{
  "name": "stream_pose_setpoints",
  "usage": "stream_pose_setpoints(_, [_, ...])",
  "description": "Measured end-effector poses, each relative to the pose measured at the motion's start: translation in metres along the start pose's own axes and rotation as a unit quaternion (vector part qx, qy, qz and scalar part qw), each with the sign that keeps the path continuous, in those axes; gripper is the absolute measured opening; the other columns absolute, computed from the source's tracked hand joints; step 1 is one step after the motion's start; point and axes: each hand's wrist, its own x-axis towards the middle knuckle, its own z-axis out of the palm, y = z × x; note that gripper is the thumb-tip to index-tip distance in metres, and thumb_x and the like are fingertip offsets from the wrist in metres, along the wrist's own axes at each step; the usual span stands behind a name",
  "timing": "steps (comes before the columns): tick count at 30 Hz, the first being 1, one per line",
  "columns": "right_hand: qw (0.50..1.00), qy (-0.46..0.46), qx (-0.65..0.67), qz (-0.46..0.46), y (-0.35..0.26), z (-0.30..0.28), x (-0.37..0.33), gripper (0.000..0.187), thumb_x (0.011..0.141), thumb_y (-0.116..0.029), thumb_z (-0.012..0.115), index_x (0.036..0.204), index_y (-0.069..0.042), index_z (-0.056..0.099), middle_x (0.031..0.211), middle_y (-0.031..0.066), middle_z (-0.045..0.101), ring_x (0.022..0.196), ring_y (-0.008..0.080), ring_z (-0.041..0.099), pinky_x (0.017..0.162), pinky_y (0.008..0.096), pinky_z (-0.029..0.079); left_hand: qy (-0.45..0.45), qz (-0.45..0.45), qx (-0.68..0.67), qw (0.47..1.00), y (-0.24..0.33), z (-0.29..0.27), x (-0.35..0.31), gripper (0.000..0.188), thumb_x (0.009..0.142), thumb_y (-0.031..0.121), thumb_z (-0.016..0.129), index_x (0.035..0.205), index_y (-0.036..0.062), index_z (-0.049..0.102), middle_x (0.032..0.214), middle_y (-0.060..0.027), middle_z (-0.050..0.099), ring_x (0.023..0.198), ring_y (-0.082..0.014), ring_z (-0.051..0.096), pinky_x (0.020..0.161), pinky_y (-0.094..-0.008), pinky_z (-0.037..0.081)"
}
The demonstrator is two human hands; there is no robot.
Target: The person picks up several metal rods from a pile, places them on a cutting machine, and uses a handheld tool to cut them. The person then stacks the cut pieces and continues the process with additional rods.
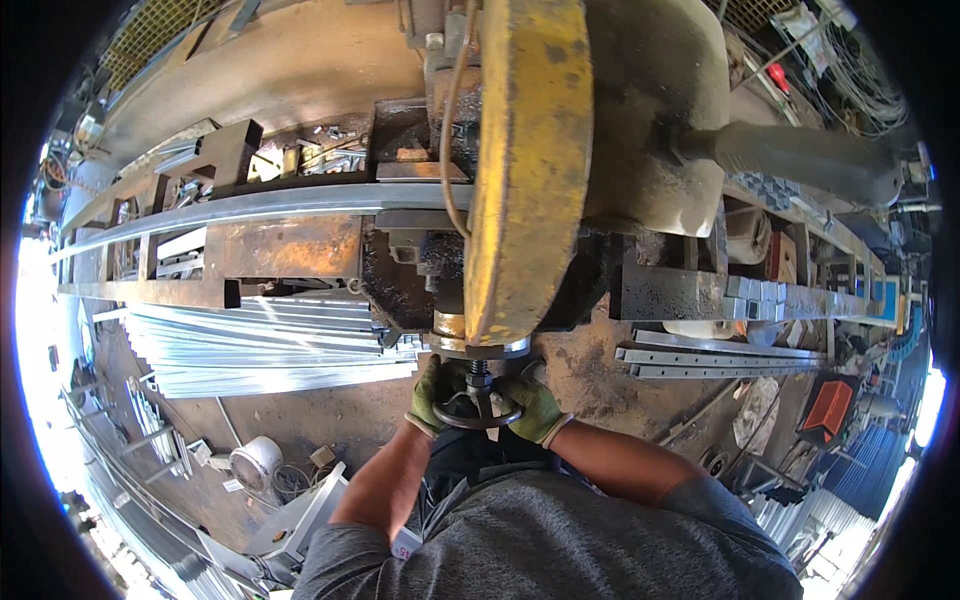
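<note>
Both my hands wear green work gloves and are at a round metal handwheel [460, 422] low in the middle of the view. My left hand [425, 396] grips the left side of its rim. On the opposite side my right hand [537, 404] has its fingers curled round the rim, some of them hidden behind it. A threaded screw [479, 372] runs from the wheel into the machine. Above it stands the large yellow blade guard [530, 170] of a cut-off saw. A long metal tube [290, 203] lies across the machine and passes toward the guard.
A bundle of shiny metal tubes [260, 345] lies at the left, below a rusty steel frame [285, 248]. Perforated metal bars [715, 362] are at the right. A white bucket [257, 460] stands on the floor lower left, and a red-orange box [828, 408] sits far right.
</note>
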Motion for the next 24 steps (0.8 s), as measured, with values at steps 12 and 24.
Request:
stream_pose_setpoints(12, [0.901,-0.155,0.313,0.256,0.068,0.068,-0.016,0.042,0.113,-0.013,0.080,0.153,-0.005,0.072,0.138,0.0083,0.082,0.120,0.0167,0.077,0.106,0.0346,0.062,0.245,0.279,0.546,0.751,-0.020,0.094,-0.056,0.069,0.127,0.055,0.055,0.088,0.0010,0.073,0.077,0.0003,0.063,0.071,-0.0102,0.054,0.066,-0.0333,0.049])
stream_pose_setpoints(24, [0.996,-0.070,-0.044,0.013,-0.033,-0.049,-0.002,0.054,0.101,-0.023,0.081,0.153,-0.015,0.071,0.125,0.0152,0.082,0.109,0.0422,0.081,0.096,0.0556,0.065,-0.034,0.064,0.024,0.997,-0.006,0.013,-0.007,0.071,0.120,0.067,0.059,0.133,-0.0002,0.078,0.091,-0.0111,0.082,0.090,-0.0299,0.081,0.088,-0.0445,0.067])
